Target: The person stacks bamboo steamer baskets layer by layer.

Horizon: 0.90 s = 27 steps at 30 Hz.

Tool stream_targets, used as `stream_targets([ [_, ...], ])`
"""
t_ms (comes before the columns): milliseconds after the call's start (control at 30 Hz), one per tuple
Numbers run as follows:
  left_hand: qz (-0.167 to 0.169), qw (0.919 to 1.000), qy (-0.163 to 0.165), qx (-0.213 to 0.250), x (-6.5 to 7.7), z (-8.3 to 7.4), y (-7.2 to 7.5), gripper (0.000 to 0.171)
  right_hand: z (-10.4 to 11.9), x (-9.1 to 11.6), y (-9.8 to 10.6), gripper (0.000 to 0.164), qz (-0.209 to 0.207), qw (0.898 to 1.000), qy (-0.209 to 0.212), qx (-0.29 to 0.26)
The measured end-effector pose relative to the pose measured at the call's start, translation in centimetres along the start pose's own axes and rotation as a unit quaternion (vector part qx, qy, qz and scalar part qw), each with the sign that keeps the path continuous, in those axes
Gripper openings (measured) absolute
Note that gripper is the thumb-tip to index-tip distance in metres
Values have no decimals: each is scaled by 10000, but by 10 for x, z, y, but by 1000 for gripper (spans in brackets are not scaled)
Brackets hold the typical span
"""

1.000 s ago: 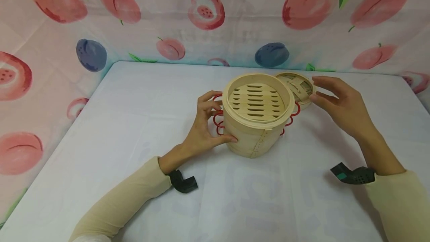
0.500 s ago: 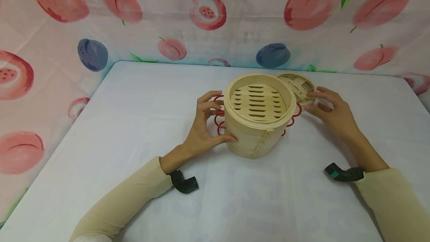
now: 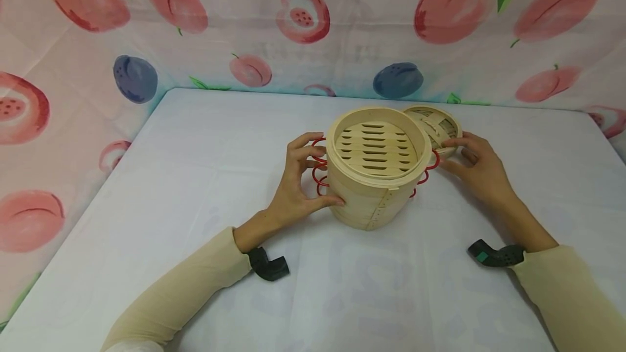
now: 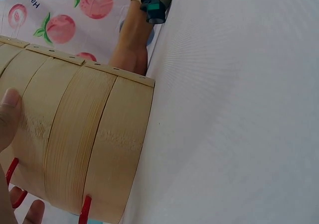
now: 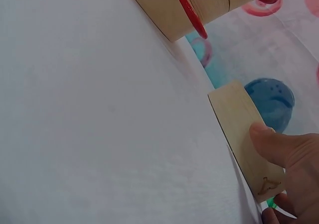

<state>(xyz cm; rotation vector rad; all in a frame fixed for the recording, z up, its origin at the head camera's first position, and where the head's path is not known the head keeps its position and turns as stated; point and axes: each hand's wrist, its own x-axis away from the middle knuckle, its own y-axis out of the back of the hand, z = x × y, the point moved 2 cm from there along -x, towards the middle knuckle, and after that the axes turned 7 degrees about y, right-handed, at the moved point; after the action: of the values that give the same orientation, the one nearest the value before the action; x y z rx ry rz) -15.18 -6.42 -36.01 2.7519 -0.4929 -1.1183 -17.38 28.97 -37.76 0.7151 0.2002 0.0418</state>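
Note:
A stack of bamboo steamer baskets [image 3: 364,202] stands on the white table, its slatted floor showing through the open top and red loop handles on both sides. My left hand [image 3: 292,183] holds it from the left, thumb on the near wall and fingers round by the red handles. In the left wrist view, seams divide the stack [image 4: 99,139] into several tiers. Behind it to the right lies a round bamboo steamer lid [image 3: 430,124] with a woven top. My right hand [image 3: 484,170] grips the lid's near right rim; in the right wrist view, the thumb presses the lid's side wall [image 5: 237,124].
The white tabletop [image 3: 220,140] stretches around the stack and the lid. A fruit-patterned cloth [image 3: 342,26] hangs behind its far edge and along the left. Each wrist wears a dark camera mount, the right one [image 3: 494,254] with a green patch.
My right hand has moved left and down onto the lid's rim, and its fingers have closed round it. The left hand and the stack keep their place.

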Motion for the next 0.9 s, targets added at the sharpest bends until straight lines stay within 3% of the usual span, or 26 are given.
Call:
stream_targets([
  [900,-22,10000,63,-60,1,1,0,78,1,1,-2,40,-409,9988,77,257],
])
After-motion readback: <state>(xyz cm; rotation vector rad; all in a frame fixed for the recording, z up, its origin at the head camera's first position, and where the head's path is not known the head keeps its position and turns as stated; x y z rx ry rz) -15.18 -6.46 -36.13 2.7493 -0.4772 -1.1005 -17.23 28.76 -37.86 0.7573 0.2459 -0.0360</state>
